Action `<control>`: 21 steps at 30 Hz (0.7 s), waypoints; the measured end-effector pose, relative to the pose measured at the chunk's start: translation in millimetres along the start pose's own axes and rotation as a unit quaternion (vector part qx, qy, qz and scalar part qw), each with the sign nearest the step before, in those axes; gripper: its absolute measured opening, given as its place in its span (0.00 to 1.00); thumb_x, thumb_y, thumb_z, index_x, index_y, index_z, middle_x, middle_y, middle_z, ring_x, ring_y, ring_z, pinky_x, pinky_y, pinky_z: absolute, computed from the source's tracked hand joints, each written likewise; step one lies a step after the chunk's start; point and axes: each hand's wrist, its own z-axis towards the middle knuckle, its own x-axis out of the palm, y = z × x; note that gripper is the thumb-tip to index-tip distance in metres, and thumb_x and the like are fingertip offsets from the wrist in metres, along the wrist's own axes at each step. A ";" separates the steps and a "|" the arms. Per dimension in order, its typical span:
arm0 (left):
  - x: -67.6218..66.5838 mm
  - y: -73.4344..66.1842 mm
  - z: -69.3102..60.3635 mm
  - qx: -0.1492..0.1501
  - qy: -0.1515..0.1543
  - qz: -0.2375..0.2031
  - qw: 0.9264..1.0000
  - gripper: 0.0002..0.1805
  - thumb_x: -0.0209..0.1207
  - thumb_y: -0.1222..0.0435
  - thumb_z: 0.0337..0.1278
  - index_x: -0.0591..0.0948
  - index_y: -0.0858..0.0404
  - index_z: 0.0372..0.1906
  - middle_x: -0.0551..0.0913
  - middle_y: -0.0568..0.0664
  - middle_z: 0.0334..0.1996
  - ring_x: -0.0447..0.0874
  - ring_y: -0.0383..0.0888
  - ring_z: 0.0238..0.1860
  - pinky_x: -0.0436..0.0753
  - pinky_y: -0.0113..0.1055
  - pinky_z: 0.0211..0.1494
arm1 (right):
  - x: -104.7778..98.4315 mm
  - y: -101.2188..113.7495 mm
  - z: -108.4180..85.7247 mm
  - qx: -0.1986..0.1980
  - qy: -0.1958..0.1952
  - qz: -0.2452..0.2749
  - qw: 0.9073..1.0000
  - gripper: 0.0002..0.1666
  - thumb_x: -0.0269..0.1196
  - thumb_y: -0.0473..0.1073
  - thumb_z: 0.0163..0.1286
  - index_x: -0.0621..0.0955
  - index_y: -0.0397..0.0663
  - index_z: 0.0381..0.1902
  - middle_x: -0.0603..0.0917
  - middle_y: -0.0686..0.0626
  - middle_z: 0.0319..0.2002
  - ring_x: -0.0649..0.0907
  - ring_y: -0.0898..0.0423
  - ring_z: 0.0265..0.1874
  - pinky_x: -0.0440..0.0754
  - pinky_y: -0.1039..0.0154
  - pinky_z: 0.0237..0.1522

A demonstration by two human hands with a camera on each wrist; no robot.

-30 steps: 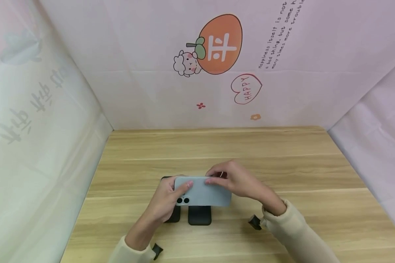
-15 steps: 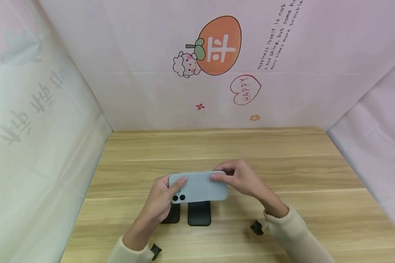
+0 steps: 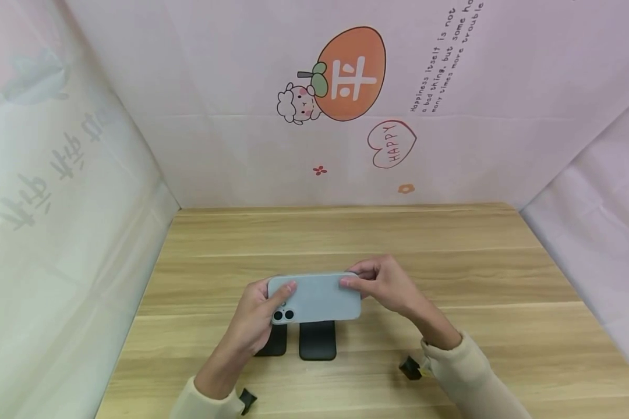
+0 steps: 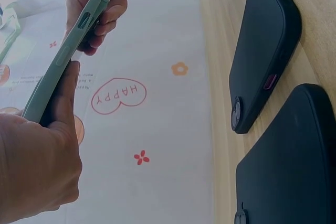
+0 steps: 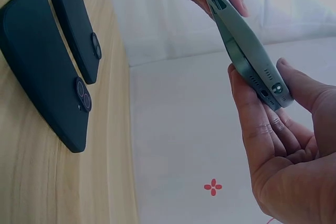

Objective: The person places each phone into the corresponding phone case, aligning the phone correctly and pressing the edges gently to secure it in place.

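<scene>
A phone (image 5: 242,67) in a pale blue-green case (image 3: 320,301) is held level above the table, its camera side toward the head view. My left hand (image 3: 254,317) grips the camera end, thumb flat across the case back. At the opposite end, my right hand (image 3: 388,285) pinches the corner between thumb and fingers. In the right wrist view, a gap shows along the lower end where phone and case stand apart; the camera end is partly covered by my left hand. Below lie two black-cased phones, the right one (image 3: 317,342) in plainer sight than the left one (image 3: 274,342).
A wood-grain table (image 3: 424,244) lies under the hands. White printed cloth walls (image 3: 230,151) stand at its back and sides. Small black pieces (image 3: 410,368) are attached near both cuffs.
The phone and case have risen slightly and moved left, uncovering more of the right-hand black phone. My right hand has slid outward to the right corner. In the last half second little has shifted.
</scene>
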 end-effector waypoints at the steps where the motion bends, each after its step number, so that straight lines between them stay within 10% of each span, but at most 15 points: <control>1: -0.2 0.3 0.6 -0.001 0.001 0.000 1.000 0.18 0.59 0.66 0.79 0.80 0.79 0.59 0.88 0.58 0.52 0.86 0.42 0.53 0.86 0.35 0.58 | 0.0 -0.3 0.1 0.002 0.001 0.003 1.000 0.16 0.73 0.42 0.71 0.90 0.32 0.46 0.93 0.42 0.36 0.90 0.54 0.33 0.91 0.61 0.35; 21: 4.2 0.1 -1.0 -0.006 -0.006 -0.019 1.000 0.17 0.59 0.67 0.78 0.80 0.79 0.57 0.88 0.55 0.49 0.86 0.42 0.51 0.87 0.35 0.56 | 1.4 -7.8 -1.5 0.022 0.014 0.084 0.996 0.16 0.70 0.41 0.74 0.87 0.27 0.42 0.92 0.39 0.35 0.91 0.51 0.32 0.91 0.58 0.34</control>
